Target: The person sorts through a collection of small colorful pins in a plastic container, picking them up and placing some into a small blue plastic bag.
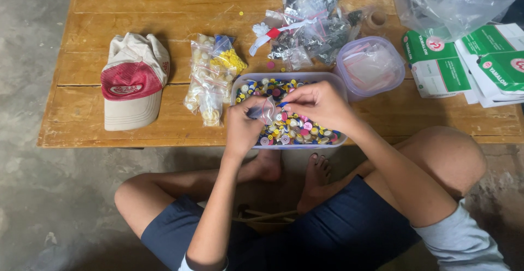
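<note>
My left hand (244,124) pinches a small clear zip bag (267,109) above a clear plastic tub (338,82) full of mixed coloured buttons (297,130). At the bag's mouth my right hand (319,104) has its fingertips closed on something small and blue. Both hands hover over the tub near the front edge of a low wooden table (136,9). I sit cross-legged on the floor, with my bare feet under the table's edge.
Left of the tub lie several small bags of cream and yellow buttons (210,80) and a red-and-beige cap (134,82). Behind it are bags of dark items (311,31), a round clear container (371,66), green-and-white boxes (464,63) and loose plastic bags (447,1).
</note>
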